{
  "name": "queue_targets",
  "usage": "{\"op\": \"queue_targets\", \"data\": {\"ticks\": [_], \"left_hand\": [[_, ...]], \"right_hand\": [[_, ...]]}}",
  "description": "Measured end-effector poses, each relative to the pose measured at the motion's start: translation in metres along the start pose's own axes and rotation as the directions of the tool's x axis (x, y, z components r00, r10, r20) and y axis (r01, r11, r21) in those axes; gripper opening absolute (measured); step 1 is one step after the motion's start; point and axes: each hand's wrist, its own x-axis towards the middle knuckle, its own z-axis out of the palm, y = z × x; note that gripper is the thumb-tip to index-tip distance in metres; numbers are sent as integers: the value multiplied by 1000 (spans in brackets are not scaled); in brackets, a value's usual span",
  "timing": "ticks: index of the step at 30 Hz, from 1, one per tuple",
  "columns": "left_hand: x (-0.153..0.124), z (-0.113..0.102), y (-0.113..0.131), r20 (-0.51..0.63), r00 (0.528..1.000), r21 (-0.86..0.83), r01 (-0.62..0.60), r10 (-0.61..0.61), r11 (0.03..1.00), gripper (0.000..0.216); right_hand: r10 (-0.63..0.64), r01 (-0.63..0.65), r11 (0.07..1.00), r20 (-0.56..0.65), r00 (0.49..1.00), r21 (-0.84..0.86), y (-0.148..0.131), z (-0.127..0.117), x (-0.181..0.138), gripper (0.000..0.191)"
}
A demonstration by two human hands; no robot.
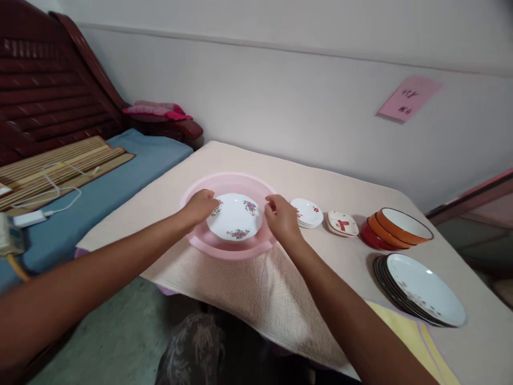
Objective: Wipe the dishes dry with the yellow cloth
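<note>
Floral plate [233, 218] shows within pink basin [231, 253]; from here, cannot tell if resting. Left hand [202, 207], over basin's left side, pinches plate's rim, thumb on top. Right hand [281, 216], over basin's right rim, half-curled, seemingly empty. Right of basin: small plates [308, 211], square dishes [342, 222].

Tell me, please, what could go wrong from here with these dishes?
The flowered plate might slip and knock the pink basin: the left hand is at the plate's rim, but a firm two-sided grip is not evident. The right hand is close to the small stacked plates and might bump them.
</note>
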Motion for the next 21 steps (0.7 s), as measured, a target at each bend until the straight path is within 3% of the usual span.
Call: {"op": "queue_targets", "data": {"ticks": [3, 4, 6, 10, 14, 18, 21], "left_hand": [[-54, 4, 17, -48, 936, -123, -353, 350, 928, 28], [-74, 11, 21, -71, 904, -169, -427, 421, 888, 26], [-112, 33, 26, -62, 886, -251, -460, 460, 852, 23], [-158, 106, 28, 29, 927, -478, -316, 374, 820, 21], [-166, 181, 21, 85, 939, -574, -228, 334, 786, 27], [-162, 228, -2, 153, 938, -536, -186, 311, 824, 25], [-159, 251, -17, 294, 931, -500, -44, 218, 865, 22]], "right_hand": [[-10, 33, 977, -111, 994, 212, 7, -15, -53, 23], [4, 27, 964, -116, 993, 265, 10, -17, -70, 22], [46, -14, 942, -88, 995, 336, 16, -16, -100, 20], [144, -115, 892, -32, 989, 437, 27, -12, -134, 16], [222, -147, 865, -103, 970, 479, 49, -24, -144, 14], [375, -279, 797, -77, 924, 535, 98, -52, -151, 16], [508, -306, 736, -195, 839, 603, 144, -87, -157, 19]]}}
